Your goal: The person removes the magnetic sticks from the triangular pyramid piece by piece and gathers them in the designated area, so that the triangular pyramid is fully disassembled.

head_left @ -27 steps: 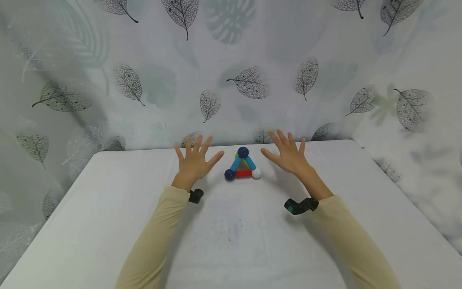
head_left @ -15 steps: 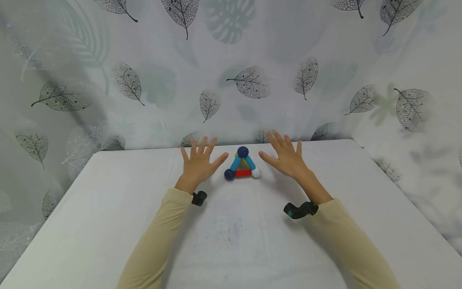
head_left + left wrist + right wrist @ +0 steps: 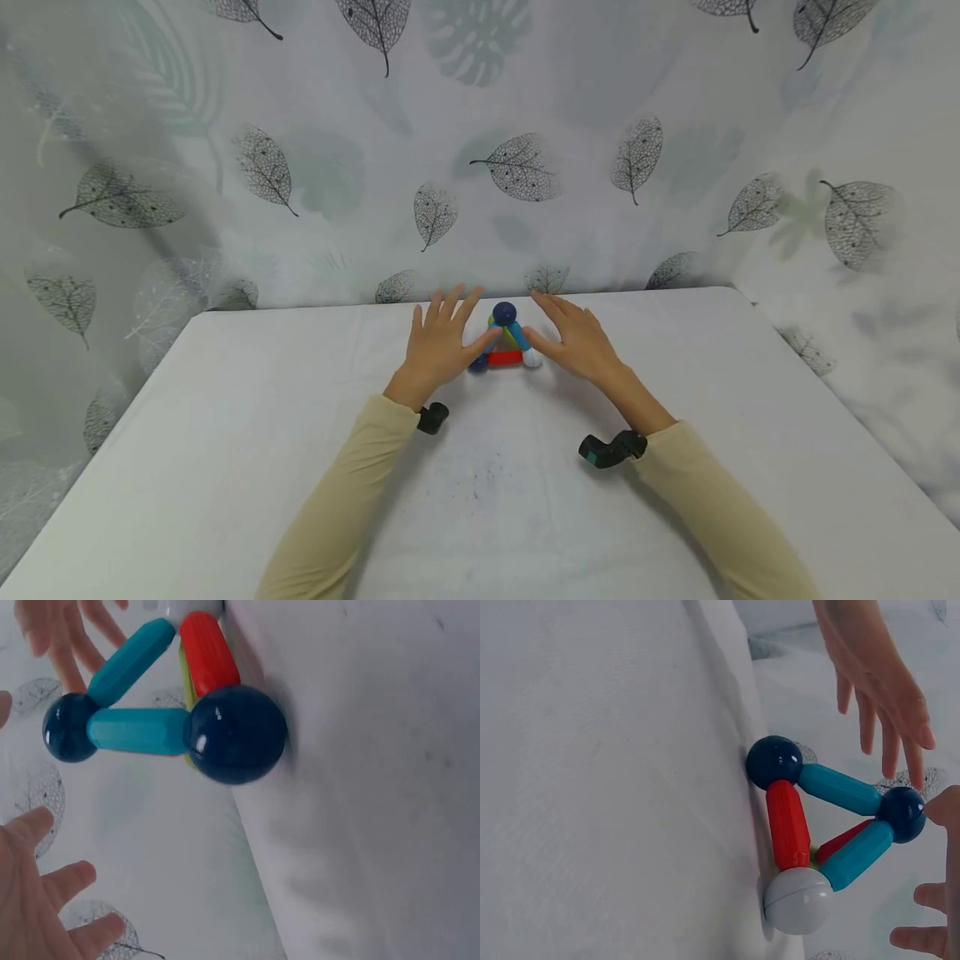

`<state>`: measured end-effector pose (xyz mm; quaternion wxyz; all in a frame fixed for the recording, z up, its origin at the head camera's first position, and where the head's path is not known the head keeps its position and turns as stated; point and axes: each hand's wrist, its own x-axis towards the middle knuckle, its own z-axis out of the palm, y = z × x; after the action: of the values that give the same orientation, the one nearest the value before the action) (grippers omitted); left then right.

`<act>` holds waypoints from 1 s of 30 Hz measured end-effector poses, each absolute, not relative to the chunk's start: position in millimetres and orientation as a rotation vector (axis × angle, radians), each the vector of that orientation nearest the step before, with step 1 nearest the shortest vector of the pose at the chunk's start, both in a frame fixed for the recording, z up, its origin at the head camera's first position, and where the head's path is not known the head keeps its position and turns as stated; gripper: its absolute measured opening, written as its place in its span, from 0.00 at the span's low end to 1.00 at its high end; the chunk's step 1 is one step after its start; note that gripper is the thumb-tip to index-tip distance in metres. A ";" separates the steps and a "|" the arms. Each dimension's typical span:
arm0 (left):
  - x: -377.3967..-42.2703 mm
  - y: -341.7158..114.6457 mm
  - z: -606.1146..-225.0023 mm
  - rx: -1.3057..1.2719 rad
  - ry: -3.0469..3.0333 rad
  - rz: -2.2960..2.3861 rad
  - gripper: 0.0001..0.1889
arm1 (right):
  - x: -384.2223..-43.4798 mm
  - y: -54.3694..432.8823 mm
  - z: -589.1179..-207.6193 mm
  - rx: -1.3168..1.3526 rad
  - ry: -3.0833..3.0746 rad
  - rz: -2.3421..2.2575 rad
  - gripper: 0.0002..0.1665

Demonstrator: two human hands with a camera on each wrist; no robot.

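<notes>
A small pyramid of ball-and-stick building toy pieces [image 3: 505, 358] stands on the white table near its back edge. Dark blue balls [image 3: 236, 735], a white ball [image 3: 799, 901], light blue rods [image 3: 139, 730] and a red rod [image 3: 787, 825] make it up; yellow-green pieces show behind. My left hand [image 3: 442, 346], fingers straight and spread, is at the pyramid's left, its thumb overlapping the lower left ball in the head view. On the other side my right hand [image 3: 576, 337] has extended fingers, with the thumb close by the right light blue rod. Neither hand grips anything.
The white-covered table [image 3: 480, 517] stretches toward me, with faint dark specks in front of the pyramid. Behind it hangs a leaf-patterned cloth [image 3: 337, 183]. A dark wrist camera sits on each wrist, below the hands.
Both hands have moved inward toward the pyramid, the left one to the right and the right one to the left. The pyramid stays in place.
</notes>
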<state>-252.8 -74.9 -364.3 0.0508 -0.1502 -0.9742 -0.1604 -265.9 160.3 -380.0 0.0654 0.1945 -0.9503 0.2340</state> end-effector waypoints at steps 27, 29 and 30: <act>-264.0 -55.5 -394.9 -0.845 -2.609 -1.047 0.26 | -273.1 134.2 -410.9 0.753 -2.451 1.207 0.18; -266.1 -56.1 -395.4 -0.850 -2.582 -1.046 0.25 | -274.0 132.7 -410.7 0.737 -2.432 1.249 0.17; -267.2 -56.2 -395.6 -0.853 -2.571 -1.049 0.25 | -274.8 132.1 -411.0 0.723 -2.428 1.270 0.17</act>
<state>-267.2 -56.2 -395.6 0.1180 -0.2916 -0.8789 -0.3586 -274.8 132.1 -411.0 0.1531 0.2521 -0.8466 0.4430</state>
